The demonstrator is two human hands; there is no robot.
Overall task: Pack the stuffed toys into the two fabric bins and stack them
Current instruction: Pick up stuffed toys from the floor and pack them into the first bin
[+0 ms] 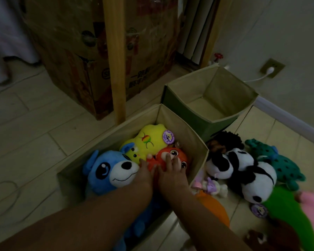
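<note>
We press both hands, left (146, 172) and right (172, 172), flat-fingered on the orange toy (172, 155) directly ahead, inside the near bin (198, 142).

Room, dimly lit. Floor (34, 134): pale rectangular tiles with visible grout lines. Wall (288, 33): plain, light, on the right, edged by a white baseboard (288, 122). Wall socket (272, 68) low down, with a white plug and white cable (256, 79) trailing left. Large printed cardboard box (76, 57) standing at the back. Upright wooden post (114, 60) in front of it. White cloth (5, 37) hanging at far left.
</note>
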